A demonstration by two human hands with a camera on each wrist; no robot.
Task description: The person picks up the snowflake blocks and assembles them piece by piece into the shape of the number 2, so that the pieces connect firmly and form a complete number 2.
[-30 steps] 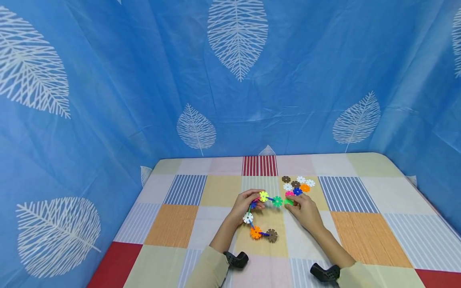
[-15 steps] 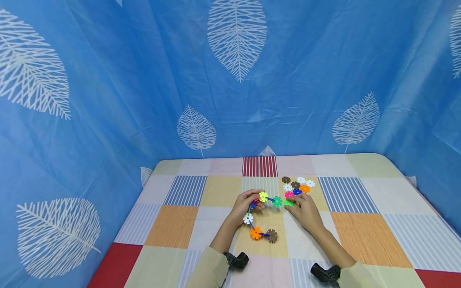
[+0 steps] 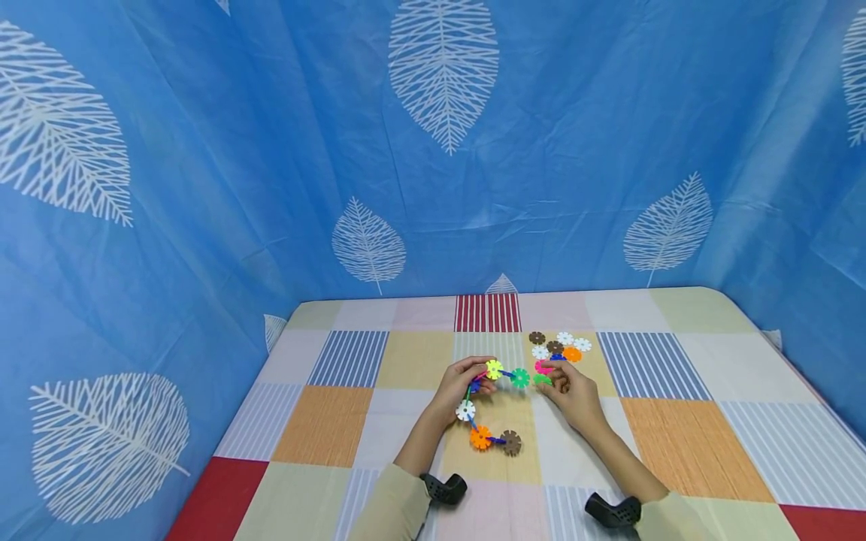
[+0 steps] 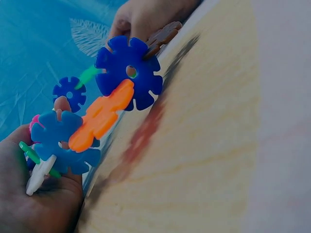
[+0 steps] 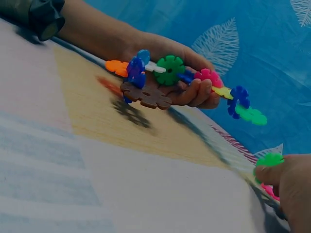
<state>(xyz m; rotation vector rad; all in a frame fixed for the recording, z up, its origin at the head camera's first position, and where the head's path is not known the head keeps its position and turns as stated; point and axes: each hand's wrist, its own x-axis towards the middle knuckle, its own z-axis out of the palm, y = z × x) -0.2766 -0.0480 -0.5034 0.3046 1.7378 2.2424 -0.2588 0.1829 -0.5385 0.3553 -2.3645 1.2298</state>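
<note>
One chain [image 3: 465,410] held abv cloth [image 3: 392,428], I see: C-bent, long axis approx near-to-far, both ends pointing R. L hand [image 3: 455,389] gripping its far bend, hiding pt; R hand [image 3: 576,397] pinching green disc [image 3: 542,380]; loose discs [image 3: 555,346] just beyond.

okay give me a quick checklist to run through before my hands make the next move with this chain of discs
1. Left hand holding the chain: ok, fingers gripping it partway along.
2. Right hand holding a loose green disc: ok, pinched at its edge.
3. Chain's end green disc free to take another: ok, nothing linked beyond it.
4. Loose disc brought up to the chain's end: not ok, a gap separates them.
5. Slots lined up for joining: cannot tell, too small to judge.
6. More discs within easy reach: probably ok, the pile lies just beyond the right hand.
</note>
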